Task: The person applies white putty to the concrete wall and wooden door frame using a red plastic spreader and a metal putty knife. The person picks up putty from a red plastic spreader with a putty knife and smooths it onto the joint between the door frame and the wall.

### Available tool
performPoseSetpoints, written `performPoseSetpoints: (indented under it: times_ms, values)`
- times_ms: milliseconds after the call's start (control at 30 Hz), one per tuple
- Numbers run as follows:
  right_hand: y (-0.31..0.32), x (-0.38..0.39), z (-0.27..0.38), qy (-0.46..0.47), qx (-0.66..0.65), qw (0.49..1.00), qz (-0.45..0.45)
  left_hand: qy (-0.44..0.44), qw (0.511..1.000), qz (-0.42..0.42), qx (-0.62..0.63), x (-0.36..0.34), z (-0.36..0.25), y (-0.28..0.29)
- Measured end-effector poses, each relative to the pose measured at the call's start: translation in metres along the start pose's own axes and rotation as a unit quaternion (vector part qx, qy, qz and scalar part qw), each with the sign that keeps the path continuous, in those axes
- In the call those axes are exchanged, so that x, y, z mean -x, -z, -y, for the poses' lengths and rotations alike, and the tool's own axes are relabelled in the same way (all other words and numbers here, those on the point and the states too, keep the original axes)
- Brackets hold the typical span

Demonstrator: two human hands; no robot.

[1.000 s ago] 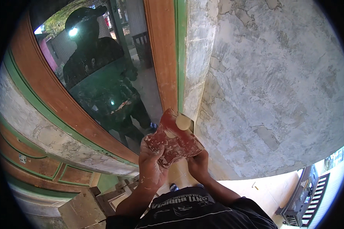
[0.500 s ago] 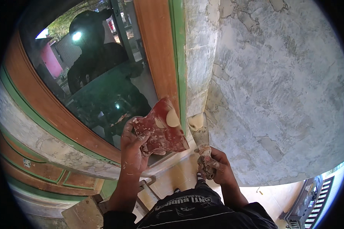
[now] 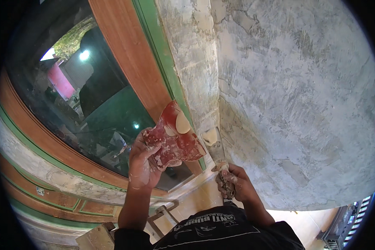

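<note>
My left hand point(image 3: 142, 162) grips the near-left edge of a bent red sheet point(image 3: 171, 146), crusted with dried putty, thumb on top. A smooth cream dab of putty point(image 3: 182, 124) sits near the sheet's far right edge. Just to the right, my right hand point(image 3: 239, 183) is closed around the handle of a putty knife point(image 3: 216, 151), its blade pointing away from me. Cream putty point(image 3: 210, 137) lies on the blade's far end. Sheet and knife are close together, with a small gap between them, in front of the wall corner.
At left is a window point(image 3: 108, 108) with a brown wooden frame point(image 3: 131, 54) and green trim point(image 3: 156, 46). A patchy grey plastered wall point(image 3: 296, 104) fills the right. Below are a wooden stool-like piece point(image 3: 93, 238), tiled floor point(image 3: 198, 198) and a dark slatted bench point(image 3: 341, 227).
The view has shifted, so the window frame and wall corner now appear further left. Both hands keep their holds; the sheet and the knife have hardly moved in the picture.
</note>
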State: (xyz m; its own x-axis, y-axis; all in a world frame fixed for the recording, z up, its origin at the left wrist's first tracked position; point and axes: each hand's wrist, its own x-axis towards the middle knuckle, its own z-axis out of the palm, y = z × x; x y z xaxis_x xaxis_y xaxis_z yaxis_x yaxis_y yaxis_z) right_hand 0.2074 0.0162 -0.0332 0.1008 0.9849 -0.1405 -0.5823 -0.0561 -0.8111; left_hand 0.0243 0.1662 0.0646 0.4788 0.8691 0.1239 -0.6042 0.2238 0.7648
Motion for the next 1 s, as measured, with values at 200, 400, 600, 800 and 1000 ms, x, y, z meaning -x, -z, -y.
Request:
performPoseSetpoints:
  times_ms: [200, 400, 600, 800, 1000]
  values:
    - [0.016, 0.003, 0.009, 0.012, 0.036, 0.999, -0.017, -0.143, 0.975, 0.052, -0.163, -0.032, -0.055, -0.052]
    - [0.031, -0.001, 0.005, 0.025, 0.031, 0.999, 0.0, -0.287, 0.913, 0.102, -0.273, -0.066, -0.11, -0.107]
    - [0.037, 0.001, 0.007, 0.038, -0.004, 0.999, 0.001, -0.245, 0.877, 0.291, -0.294, -0.108, -0.146, -0.151]
    - [0.048, 0.012, 0.013, 0.074, 0.01, 0.997, -0.008, -0.223, 0.856, 0.349, -0.309, -0.138, -0.17, -0.165]
    - [0.049, 0.02, 0.02, 0.068, -0.002, 0.997, -0.048, -0.074, 0.891, 0.365, -0.26, -0.138, -0.135, -0.147]
